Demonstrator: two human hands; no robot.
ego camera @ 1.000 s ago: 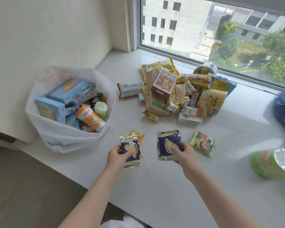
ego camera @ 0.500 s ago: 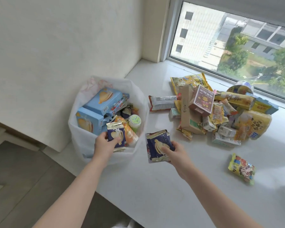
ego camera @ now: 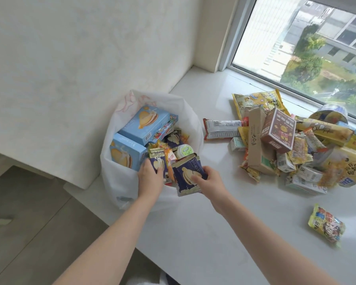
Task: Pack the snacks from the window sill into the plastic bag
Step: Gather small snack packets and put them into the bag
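A white plastic bag (ego camera: pixel 119 182) stands open at the left end of the window sill (ego camera: pixel 203 233), holding blue boxes (ego camera: pixel 144 122), a small round tub and other snacks. My left hand (ego camera: pixel 149 177) grips a stack of dark blue snack packets (ego camera: pixel 157 160) inside the bag's mouth. My right hand (ego camera: pixel 209 179) holds a second stack of dark blue packets (ego camera: pixel 186 172) over the bag's near rim. A pile of snacks (ego camera: pixel 286 145) lies on the sill to the right.
A brown box (ego camera: pixel 278 130) tops the pile, and a long wrapped bar (ego camera: pixel 222 129) lies at its left. One yellow packet (ego camera: pixel 326 225) sits alone at the right front. The window (ego camera: pixel 308 48) runs behind; a wall stands left, with floor below the sill's edge.
Both hands have carried their packet stacks leftward from the sill's front. The left stack is now inside the bag and the right stack has reached the bag's rim.
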